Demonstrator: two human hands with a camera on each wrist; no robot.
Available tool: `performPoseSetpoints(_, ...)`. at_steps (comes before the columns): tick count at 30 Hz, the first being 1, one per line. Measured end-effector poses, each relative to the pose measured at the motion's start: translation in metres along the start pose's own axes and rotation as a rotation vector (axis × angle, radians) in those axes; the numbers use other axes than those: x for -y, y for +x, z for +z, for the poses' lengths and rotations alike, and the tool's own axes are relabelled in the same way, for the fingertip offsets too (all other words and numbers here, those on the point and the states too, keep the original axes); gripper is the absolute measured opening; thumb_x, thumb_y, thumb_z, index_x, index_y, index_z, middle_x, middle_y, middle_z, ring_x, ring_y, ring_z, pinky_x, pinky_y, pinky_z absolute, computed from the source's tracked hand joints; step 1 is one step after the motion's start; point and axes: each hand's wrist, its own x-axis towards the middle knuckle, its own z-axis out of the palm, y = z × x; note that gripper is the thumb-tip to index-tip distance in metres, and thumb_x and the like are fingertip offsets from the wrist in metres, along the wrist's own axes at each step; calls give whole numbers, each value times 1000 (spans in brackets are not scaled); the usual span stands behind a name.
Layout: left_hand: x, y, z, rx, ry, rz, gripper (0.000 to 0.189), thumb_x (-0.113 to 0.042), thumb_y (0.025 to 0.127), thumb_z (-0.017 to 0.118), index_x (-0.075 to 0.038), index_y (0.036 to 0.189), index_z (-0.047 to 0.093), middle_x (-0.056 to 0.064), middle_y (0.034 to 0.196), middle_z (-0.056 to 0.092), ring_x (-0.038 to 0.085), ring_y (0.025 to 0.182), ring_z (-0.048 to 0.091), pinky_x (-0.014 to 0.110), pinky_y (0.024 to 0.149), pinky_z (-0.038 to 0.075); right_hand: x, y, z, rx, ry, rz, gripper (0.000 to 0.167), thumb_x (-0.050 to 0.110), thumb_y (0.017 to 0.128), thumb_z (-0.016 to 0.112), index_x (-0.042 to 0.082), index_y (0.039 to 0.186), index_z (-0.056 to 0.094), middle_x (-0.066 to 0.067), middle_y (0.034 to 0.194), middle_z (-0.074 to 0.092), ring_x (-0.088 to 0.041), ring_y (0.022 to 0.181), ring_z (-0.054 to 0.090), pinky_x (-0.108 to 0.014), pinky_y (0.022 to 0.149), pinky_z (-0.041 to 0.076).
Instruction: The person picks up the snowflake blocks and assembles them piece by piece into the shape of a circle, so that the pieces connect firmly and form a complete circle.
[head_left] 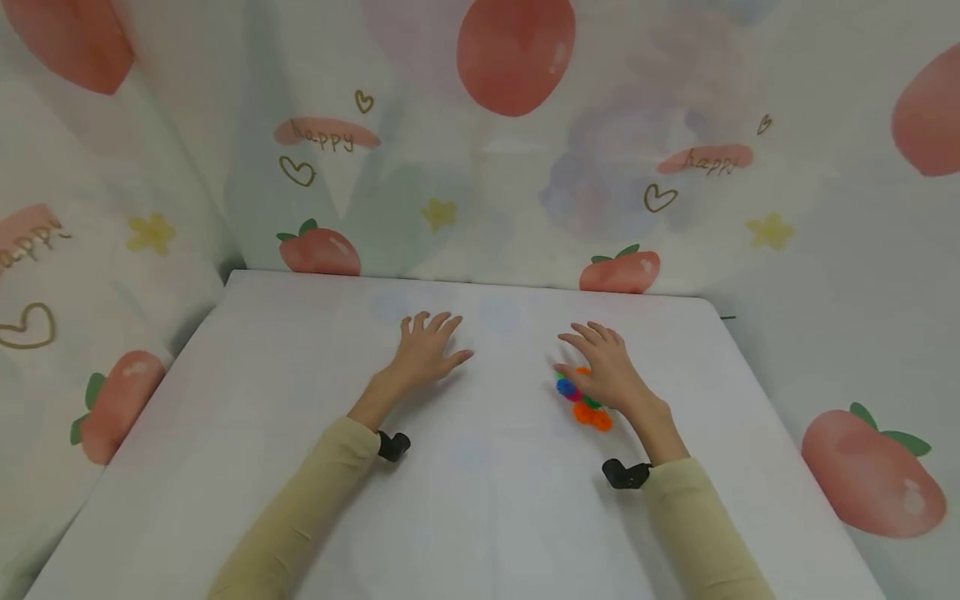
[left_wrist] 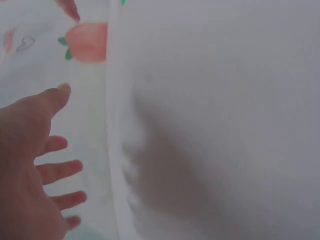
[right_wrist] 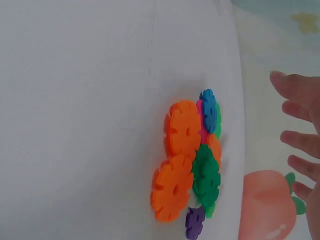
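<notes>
A small heap of notched plastic snowflake discs (right_wrist: 185, 127) lies on the white tabletop: orange, green, blue, pink and purple ones show in the right wrist view. My right hand (head_left: 603, 367) is held over the heap with its fingers spread, hiding part of it in the head view. Nothing is in that hand; in its wrist view the hand (right_wrist: 305, 135) appears at the right edge, apart from the discs. To the left, my left hand (head_left: 426, 354) hovers above the table, fingers spread and holding nothing. Its shadow falls on the white surface in the left wrist view.
The white table (head_left: 300, 500) has its far edge against a cloth wall (head_left: 487, 192) printed with fruit, hearts and the word happy. Similar cloth stands at the left and right sides. A black wrist camera (head_left: 626, 474) sits at the right sleeve, another (head_left: 393, 446) at the left.
</notes>
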Motion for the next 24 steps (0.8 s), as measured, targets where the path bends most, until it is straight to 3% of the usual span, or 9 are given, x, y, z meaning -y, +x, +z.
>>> performPoseSetpoints(5, -35, 22, 25, 49, -82, 81, 64, -46, 102, 63, -3, 148, 51, 17, 149, 54, 38, 137, 47, 55, 115, 36, -11, -9, 0, 11, 48, 31, 41, 19, 94, 74, 0, 129, 67, -25, 137, 62, -49, 132, 47, -70, 111, 34)
performPoseSetpoints(11, -75, 38, 48, 131, -108, 124, 60, -45, 99, 67, -8, 145, 56, 11, 143, 61, 33, 129, 53, 51, 109, 41, -22, -19, 0, 86, 104, 127, 36, 18, 97, 71, 0, 128, 68, -23, 135, 64, -45, 127, 50, -65, 110, 39)
performPoseSetpoints(15, -100, 46, 53, 170, -98, 156, 57, -43, 98, 70, -9, 142, 60, 10, 135, 63, 30, 122, 55, 46, 106, 44, -29, -21, 0, 121, 132, 176, 36, 18, 98, 70, 0, 129, 68, -24, 133, 64, -44, 123, 53, -64, 107, 43)
performPoseSetpoints(18, -114, 50, 54, 192, -101, 191, 51, -40, 97, 72, -10, 138, 65, 10, 128, 65, 27, 116, 57, 42, 102, 47, -33, -19, 2, 128, 154, 182, 34, 15, 97, 70, -2, 126, 68, -22, 121, 67, -41, 111, 60, -59, 99, 50)
performPoseSetpoints(24, -131, 54, 60, 197, -69, 243, 41, -41, 96, 72, -20, 131, 70, 7, 121, 65, 24, 110, 58, 40, 96, 47, -36, -16, 3, 144, 156, 211, 29, 16, 96, 72, -5, 116, 70, -16, 101, 68, -30, 92, 63, -48, 86, 57)
